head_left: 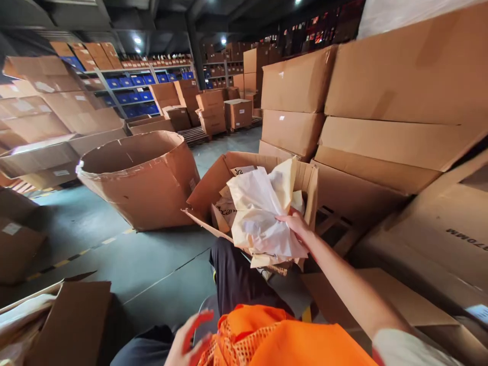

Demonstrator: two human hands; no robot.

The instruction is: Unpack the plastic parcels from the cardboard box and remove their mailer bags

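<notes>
My right hand [295,223] is closed on a crumpled bundle of white and cream paper [259,203], holding it over the near side of an open cardboard box [310,190]. Inside that box lie more pieces of cream paper, one with dark printed lettering [226,209]. My left hand [188,338] hovers low by my lap beside the orange mesh vest [244,335]; its fingers are apart, slightly blurred, with nothing in them.
A large round-mouthed cardboard bin [152,188] stands left of the box. Tall stacked cartons [381,86] rise close on the right. An open carton [68,320] sits at lower left. Shelves with blue bins [133,96] and more cartons fill the back.
</notes>
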